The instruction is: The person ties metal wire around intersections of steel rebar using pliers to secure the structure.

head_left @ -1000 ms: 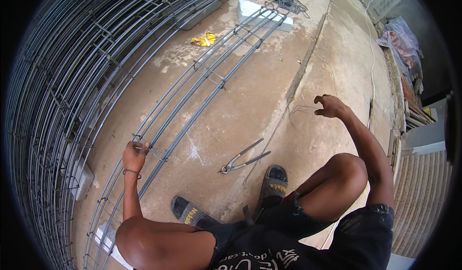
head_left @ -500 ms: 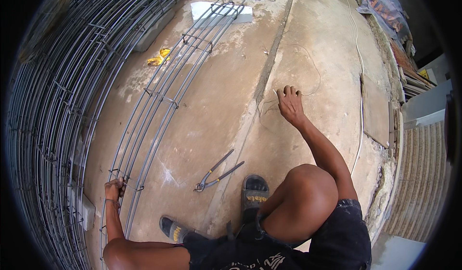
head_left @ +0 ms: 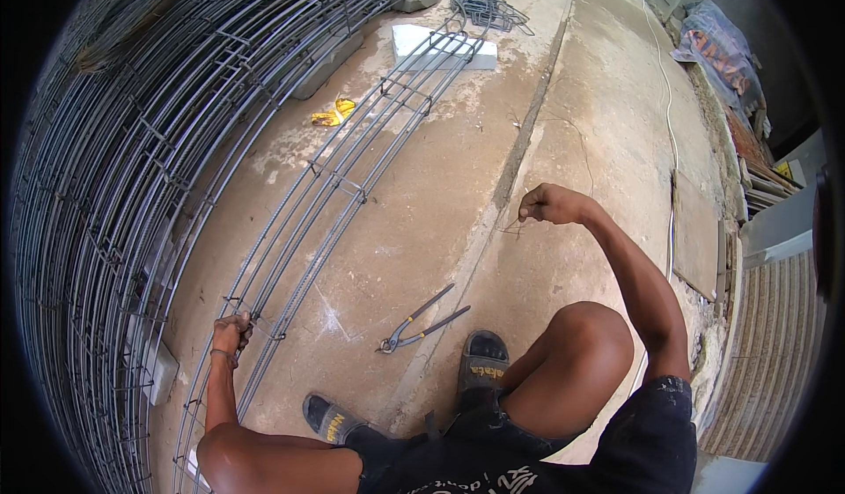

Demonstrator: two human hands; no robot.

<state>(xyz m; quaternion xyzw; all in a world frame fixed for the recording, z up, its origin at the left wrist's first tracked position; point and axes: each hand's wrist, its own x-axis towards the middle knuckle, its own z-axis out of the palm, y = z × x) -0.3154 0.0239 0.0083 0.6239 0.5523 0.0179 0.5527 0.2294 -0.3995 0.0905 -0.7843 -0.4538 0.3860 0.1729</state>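
A long, narrow rebar cage [head_left: 317,234] of ribbed steel bars and square stirrups runs from the lower left toward the far middle. Near its close end, my left hand [head_left: 232,332] is closed round a bar by a stirrup. Out to the right, over the concrete, I hold my right hand [head_left: 553,204] with the fingers pinched together. Thin wire [head_left: 510,228] trails from its fingertips; how much of it lies in the grip is hidden. Pincers [head_left: 422,320] with long dark handles lie partly spread on the floor between my hands, in front of my sandals.
Many stacked rebar cages [head_left: 114,221] fill the left side. A pale block [head_left: 488,56] supports the cage's far end, with a pile of bent stirrups [head_left: 488,8] behind. A yellow wrapper [head_left: 334,113] lies between cages. A white cable [head_left: 666,124] runs along the right.
My right hand has drawn back toward me and turned, its fingers now pinched, pointing left and down. My left hand stays on the cage. The whole view has shifted slightly.
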